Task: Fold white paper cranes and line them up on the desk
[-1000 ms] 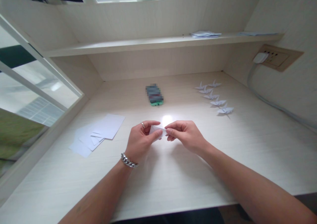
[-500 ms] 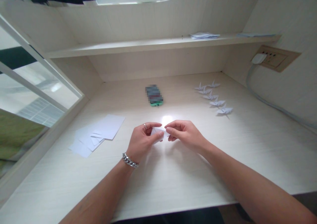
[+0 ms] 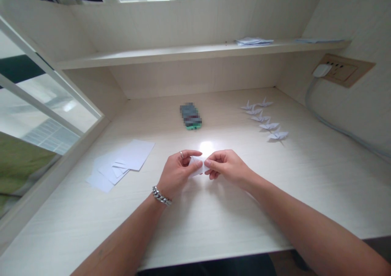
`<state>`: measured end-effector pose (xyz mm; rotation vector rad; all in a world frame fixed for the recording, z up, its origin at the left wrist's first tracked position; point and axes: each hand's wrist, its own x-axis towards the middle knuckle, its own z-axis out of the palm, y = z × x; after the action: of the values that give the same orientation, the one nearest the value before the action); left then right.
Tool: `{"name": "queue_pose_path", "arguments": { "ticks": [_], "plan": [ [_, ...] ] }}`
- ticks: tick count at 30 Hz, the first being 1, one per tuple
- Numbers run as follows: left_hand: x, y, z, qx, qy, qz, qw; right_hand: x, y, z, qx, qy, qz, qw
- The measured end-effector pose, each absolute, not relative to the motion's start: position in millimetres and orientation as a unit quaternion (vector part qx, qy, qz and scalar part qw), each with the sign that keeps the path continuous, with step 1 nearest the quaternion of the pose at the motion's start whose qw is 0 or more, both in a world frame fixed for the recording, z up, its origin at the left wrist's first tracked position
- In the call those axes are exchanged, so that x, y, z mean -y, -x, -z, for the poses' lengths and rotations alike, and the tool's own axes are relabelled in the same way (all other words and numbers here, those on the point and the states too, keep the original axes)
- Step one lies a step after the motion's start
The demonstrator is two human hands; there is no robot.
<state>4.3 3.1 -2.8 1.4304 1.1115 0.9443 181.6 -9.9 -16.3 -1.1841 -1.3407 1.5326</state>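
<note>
A small folded white paper point(image 3: 195, 171) is held between my two hands over the middle of the desk. My left hand point(image 3: 178, 171), with a ring and a chain bracelet, pinches its left part between thumb and fingers. At the paper's right end, the thumb and forefinger of my right hand point(image 3: 227, 165) are closed on it. The fingers cover much of the paper, so its full shape is hidden. Several folded paper cranes point(image 3: 269, 126) stand in a row at the back right. Loose white paper sheets point(image 3: 134, 154) lie overlapping to the left of my hands.
A phone-like object point(image 3: 191, 116), blurred out, with a green edge lies behind my hands. A shelf point(image 3: 171, 55) runs across the back, bearing a stack of papers point(image 3: 254, 42). At right, a cable point(image 3: 336, 130) hangs from a wall socket point(image 3: 345, 70).
The fingers of my right hand have shifted slightly along the right end of the folded paper. Both hands still hold it, and the view has tilted a little.
</note>
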Motion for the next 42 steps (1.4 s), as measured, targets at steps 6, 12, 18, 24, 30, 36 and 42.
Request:
{"name": "queue_pose_path", "arguments": {
  "ticks": [6,12,18,24,30,36,42],
  "plan": [
    [-2,-6,3,-0.483,-0.534,-0.403,0.564,10,-182,15,0.527,0.476,-0.601,0.365],
    [-1,-6,4,-0.464,-0.552,-0.407,0.560,11,-181,16,0.574,0.449,-0.580,0.364],
    [-3,-6,6,-0.464,-0.532,-0.420,0.570,10,-181,16,0.552,0.428,-0.608,0.377],
    [-3,-5,5,-0.457,-0.532,-0.429,0.568,10,-184,16,0.558,0.441,-0.582,0.394],
    [0,-8,4,-0.440,-0.535,-0.440,0.572,11,-180,18,0.564,0.440,-0.584,0.384],
    [-3,-7,3,-0.439,-0.479,-0.476,0.593,9,-178,19,0.547,0.436,-0.594,0.397],
    [-9,2,0,-0.455,-0.430,-0.527,0.574,8,-189,14,0.543,0.441,-0.593,0.398]
  ]
}}
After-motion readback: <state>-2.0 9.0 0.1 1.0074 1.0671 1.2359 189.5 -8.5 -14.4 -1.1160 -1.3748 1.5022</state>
